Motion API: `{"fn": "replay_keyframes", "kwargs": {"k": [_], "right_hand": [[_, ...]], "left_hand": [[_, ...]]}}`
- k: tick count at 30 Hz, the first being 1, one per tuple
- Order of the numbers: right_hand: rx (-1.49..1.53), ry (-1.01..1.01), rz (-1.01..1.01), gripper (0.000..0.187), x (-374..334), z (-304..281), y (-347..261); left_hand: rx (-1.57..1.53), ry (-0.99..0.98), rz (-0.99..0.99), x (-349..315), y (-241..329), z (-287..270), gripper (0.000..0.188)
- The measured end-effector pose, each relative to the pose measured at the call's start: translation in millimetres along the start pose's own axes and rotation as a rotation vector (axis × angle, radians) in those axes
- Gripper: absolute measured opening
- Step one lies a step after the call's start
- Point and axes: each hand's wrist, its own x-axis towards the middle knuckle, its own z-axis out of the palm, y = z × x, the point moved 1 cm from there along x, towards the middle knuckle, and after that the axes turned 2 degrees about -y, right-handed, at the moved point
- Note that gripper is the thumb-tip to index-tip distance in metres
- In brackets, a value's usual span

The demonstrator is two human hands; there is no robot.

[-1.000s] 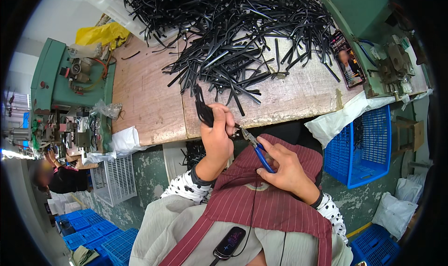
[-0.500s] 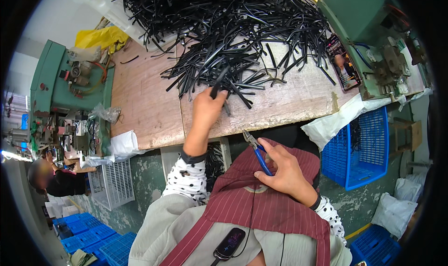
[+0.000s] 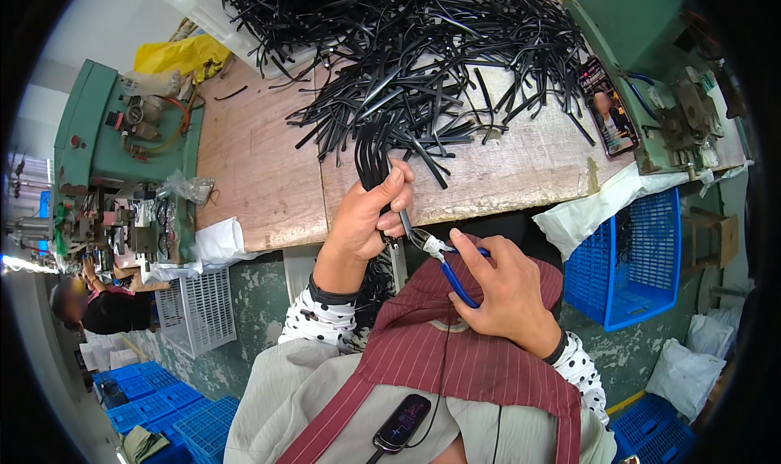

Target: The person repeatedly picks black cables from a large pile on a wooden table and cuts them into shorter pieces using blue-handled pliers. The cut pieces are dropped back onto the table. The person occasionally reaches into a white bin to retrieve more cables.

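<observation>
My left hand is closed round a small bunch of black eyeglass temples, curved thin strips that fan out above my fingers. One temple's end sticks out below the fist toward my right hand. My right hand holds blue-handled cutting pliers over my lap. Their metal jaws are at that protruding end; whether they have closed on it I cannot tell. Behind my left hand a large heap of the same black temples covers the back of the wooden table.
Green machines stand on both sides. A phone leans against the right one. Below the table's right edge is a blue plastic crate, and a white crate stands at left. Another person is at work far left.
My left hand has drawn back from the heap with the bunch of temples, toward the pliers. My right hand has stayed near its place, with the plier jaws now beside a temple end.
</observation>
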Motion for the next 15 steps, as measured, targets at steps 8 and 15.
{"fn": "replay_keyframes", "kwargs": {"k": [8,15], "right_hand": [[-0.029,-0.029,-0.007,0.083,0.3,-0.9,-4.0],[0.032,-0.069,-0.006,0.083,-1.5,0.1,1.2]], "left_hand": [[0.033,-0.090,0.009,3.4,0.5,-6.5,0.027],[0.014,-0.037,0.087,2.7,-2.9,-2.7,0.024]]}}
